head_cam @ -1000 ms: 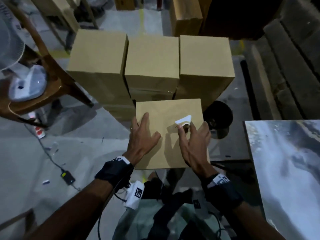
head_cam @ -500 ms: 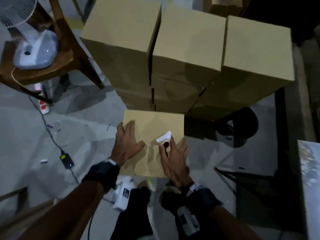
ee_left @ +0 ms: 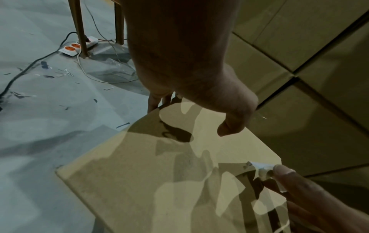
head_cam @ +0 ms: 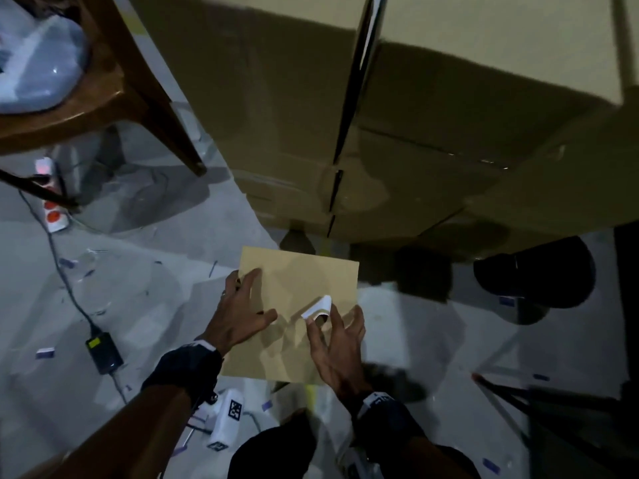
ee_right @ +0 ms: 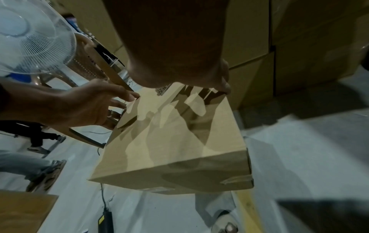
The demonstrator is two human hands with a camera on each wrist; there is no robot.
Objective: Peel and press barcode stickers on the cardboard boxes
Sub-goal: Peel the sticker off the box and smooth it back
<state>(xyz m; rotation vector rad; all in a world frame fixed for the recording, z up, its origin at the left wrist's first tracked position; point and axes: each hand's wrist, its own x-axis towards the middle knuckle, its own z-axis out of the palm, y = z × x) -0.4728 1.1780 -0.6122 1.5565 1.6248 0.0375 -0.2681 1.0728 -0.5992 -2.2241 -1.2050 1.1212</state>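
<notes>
A small cardboard box (head_cam: 294,344) stands on the floor in front of me. My left hand (head_cam: 242,312) rests on its top left part with the fingers spread and reaching past the left edge (ee_left: 157,100). My right hand (head_cam: 335,337) pinches a white barcode sticker (head_cam: 316,305) between thumb and forefinger, just above the box's right part. The sticker curls upward. In the left wrist view the sticker (ee_left: 261,167) hangs near the box's right edge (ee_left: 265,146). The right wrist view shows the box (ee_right: 175,134) and my left hand (ee_right: 79,107).
Tall stacks of cardboard boxes (head_cam: 415,133) rise right behind the small box. A wooden chair (head_cam: 114,98) holding a white fan (ee_right: 30,39) stands at the left. A power strip (head_cam: 52,209), a cable with a black adapter (head_cam: 103,347) and a dark cap (head_cam: 536,274) lie on the floor.
My view has swung closer to the stacked boxes. Both hands keep their places: left on the box top, right pinching the sticker over it.
</notes>
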